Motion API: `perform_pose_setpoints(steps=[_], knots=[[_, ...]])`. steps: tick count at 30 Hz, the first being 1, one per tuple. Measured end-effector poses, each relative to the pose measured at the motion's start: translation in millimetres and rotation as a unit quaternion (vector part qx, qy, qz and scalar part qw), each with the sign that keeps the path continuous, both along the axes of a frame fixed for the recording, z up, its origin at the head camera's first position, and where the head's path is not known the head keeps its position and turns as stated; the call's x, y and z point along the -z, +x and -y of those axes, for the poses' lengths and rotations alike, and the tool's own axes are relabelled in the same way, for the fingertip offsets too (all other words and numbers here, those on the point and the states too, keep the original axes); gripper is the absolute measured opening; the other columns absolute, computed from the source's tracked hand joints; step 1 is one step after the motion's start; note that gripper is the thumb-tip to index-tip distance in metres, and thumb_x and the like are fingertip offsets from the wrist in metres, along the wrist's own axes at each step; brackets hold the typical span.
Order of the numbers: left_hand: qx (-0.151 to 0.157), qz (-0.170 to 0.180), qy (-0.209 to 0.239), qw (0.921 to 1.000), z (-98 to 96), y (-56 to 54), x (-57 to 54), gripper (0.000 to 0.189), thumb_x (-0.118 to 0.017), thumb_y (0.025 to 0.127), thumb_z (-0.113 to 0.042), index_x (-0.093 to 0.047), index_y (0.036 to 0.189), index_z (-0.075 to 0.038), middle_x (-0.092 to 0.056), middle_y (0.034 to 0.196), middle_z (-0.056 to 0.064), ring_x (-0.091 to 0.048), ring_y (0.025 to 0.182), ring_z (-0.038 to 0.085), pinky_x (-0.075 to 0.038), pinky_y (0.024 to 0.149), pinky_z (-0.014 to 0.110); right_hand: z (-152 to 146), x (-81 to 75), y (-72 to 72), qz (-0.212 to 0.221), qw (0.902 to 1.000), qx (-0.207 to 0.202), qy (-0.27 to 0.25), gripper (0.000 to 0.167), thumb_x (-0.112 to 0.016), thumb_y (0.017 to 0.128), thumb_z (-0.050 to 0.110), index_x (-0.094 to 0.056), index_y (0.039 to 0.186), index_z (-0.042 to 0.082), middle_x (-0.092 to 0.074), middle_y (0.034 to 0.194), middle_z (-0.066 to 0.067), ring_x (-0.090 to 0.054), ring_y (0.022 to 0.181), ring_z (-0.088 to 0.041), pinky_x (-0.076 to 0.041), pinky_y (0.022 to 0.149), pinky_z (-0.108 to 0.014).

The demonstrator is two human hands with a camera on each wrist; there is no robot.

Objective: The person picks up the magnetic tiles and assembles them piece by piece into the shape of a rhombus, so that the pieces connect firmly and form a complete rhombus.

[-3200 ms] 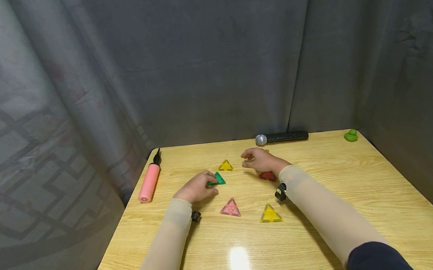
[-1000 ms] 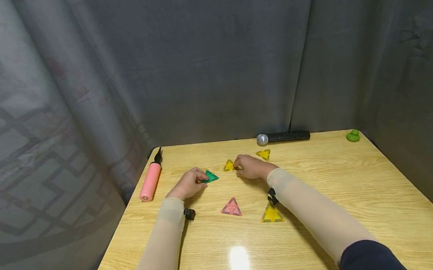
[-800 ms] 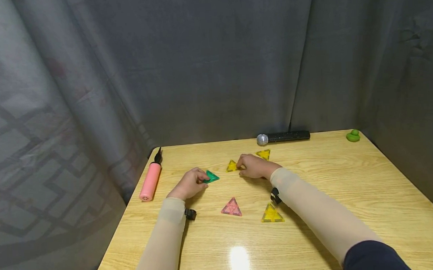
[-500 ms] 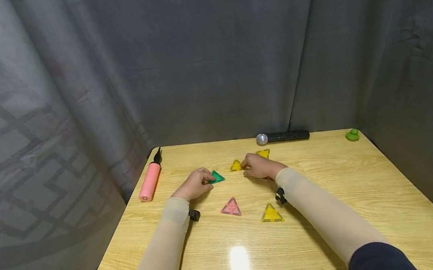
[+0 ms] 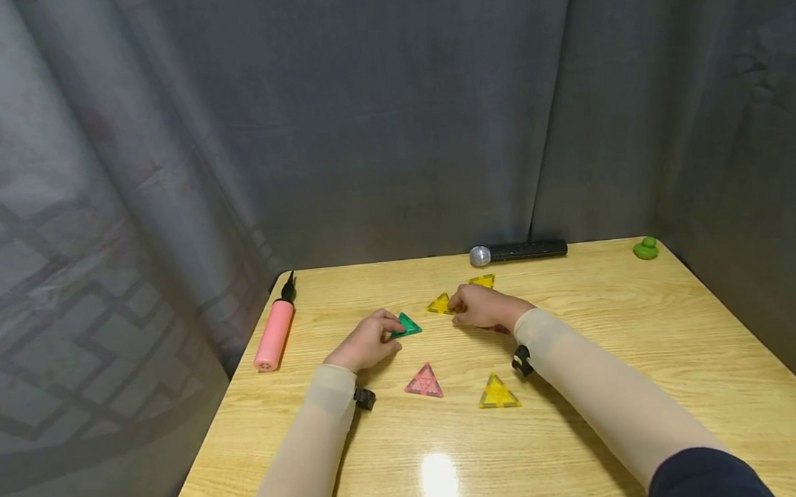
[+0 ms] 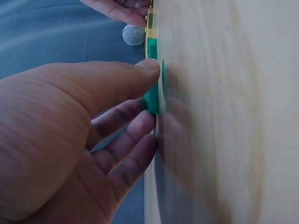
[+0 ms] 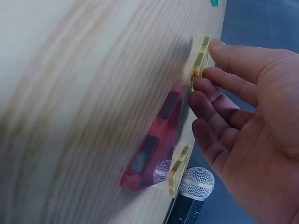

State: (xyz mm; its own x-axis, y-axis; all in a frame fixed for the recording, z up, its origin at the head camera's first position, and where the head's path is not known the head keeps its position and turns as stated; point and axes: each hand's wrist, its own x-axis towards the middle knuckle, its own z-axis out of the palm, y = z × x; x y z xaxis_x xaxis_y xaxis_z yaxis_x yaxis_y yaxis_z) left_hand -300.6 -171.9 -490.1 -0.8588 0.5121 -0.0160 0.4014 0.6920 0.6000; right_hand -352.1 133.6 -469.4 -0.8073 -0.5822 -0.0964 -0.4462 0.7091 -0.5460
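In the head view my left hand (image 5: 369,340) pinches a green triangular magnetic tile (image 5: 411,324) lying close to the tabletop. The left wrist view shows the thumb on the green tile (image 6: 153,49) and the fingers spread below it. To the right, my right hand (image 5: 483,306) pinches a yellow triangular tile (image 5: 438,304); its thumb and index finger are at the tile's edge (image 7: 201,57) in the right wrist view. A red triangular tile (image 7: 152,144), mostly hidden under this hand in the head view, lies beside it. Another yellow tile (image 5: 483,280) is just behind the hand.
Nearer the front lie a pink triangular tile (image 5: 424,381) and a yellow one (image 5: 499,392). A pink hand pump (image 5: 275,335) lies at the left edge. Along the back are a black microphone (image 5: 521,251) and a small green figure (image 5: 645,249). Grey curtains (image 5: 393,130) surround the table.
My right hand has come from over the red tile, taken the yellow tile and slid it rightward. My left hand, holding the green tile, moved left, then back right.
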Motion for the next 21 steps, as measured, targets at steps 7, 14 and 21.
perform_pose_setpoints(steps=[7,14,21], knots=[[0.004,-0.008,-0.010,0.9999,-3.9,1.8,-0.1,0.038,-0.074,0.100,-0.012,-0.069,0.137,-0.006,-0.053,0.138,0.003,-0.056,0.123,0.022,-0.052,0.099,0.035,6,3.0,-11.1,-0.025,0.9991,0.034,-0.012,0.040,-0.074,0.100,0.013,-0.066,0.137,0.000,-0.062,0.119,-0.010,-0.062,0.098,-0.020,-0.055,0.089,-0.039],[0.004,-0.010,-0.016,0.9998,-9.3,3.9,0.1,0.044,-0.075,0.099,-0.015,-0.066,0.141,-0.005,-0.048,0.147,0.008,-0.054,0.127,0.024,-0.051,0.101,0.036,16,4.2,-16.8,-0.025,0.9993,0.027,-0.004,0.053,-0.075,0.099,0.014,-0.057,0.145,-0.004,-0.056,0.136,-0.017,-0.063,0.118,-0.030,-0.054,0.101,-0.043],[-0.010,-0.018,0.004,0.9998,-11.1,3.2,1.4,0.036,-0.073,0.101,-0.012,-0.069,0.136,-0.004,-0.053,0.138,0.006,-0.058,0.109,0.020,-0.054,0.091,0.036,20,3.9,-19.9,-0.024,0.9986,0.044,0.017,0.055,-0.077,0.098,0.016,-0.058,0.146,-0.001,-0.057,0.134,-0.014,-0.060,0.120,-0.030,-0.051,0.104,-0.045]])
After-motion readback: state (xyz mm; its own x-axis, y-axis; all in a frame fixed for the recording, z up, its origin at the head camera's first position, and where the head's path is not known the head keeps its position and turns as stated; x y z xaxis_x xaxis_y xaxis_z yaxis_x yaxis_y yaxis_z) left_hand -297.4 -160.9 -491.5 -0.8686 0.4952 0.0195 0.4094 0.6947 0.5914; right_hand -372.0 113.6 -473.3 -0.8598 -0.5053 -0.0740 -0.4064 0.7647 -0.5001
